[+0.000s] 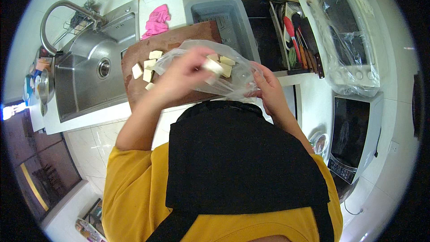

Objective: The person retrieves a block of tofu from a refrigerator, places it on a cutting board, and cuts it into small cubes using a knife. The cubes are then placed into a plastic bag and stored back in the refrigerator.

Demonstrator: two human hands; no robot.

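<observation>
A clear plastic bag point(242, 74) lies spread over the right part of a brown cutting board point(188, 33). My right hand point(272, 85) grips the bag's right edge. Over the bag, my left hand point(193, 69) is blurred and pinches a pale block point(213, 66), which looks like tofu and is blurred too. Several similar blocks point(226, 70) show beside my left fingers, seemingly within the bag. On the board's left side sit several more loose pale blocks point(147, 74), some partly behind my left forearm.
A steel sink point(100, 69) with a tall faucet point(50, 23) is at left. Behind the board are a pink cloth point(158, 20) and a grey basin point(221, 13). Knives and utensils point(299, 43) stand in a rack at right, near a plastic-covered oven point(349, 37) and a microwave point(352, 134).
</observation>
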